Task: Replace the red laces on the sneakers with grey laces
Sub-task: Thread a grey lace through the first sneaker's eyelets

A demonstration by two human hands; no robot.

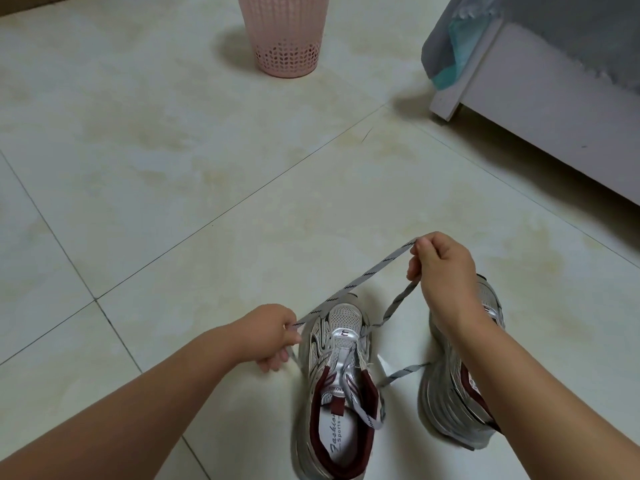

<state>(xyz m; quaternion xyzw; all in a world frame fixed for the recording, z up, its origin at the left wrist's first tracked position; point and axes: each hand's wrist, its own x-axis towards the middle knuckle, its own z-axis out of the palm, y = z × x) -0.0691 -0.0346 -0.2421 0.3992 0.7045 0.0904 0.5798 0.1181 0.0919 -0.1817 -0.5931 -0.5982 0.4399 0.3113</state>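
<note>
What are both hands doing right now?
Left hand: closed, gripping one end of the grey lace.
Right hand: closed, pinching the same lace, stretched above the near sneaker.

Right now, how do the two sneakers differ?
The left sneaker is in plain view from above, showing its insole and maroon lining; the right sneaker is largely hidden behind the right forearm. A grey lace held by the left hand and the right hand runs to the left sneaker's front; no lacing shows on the right sneaker. Both are silver with maroon trim and stand on the tiled floor.
</note>
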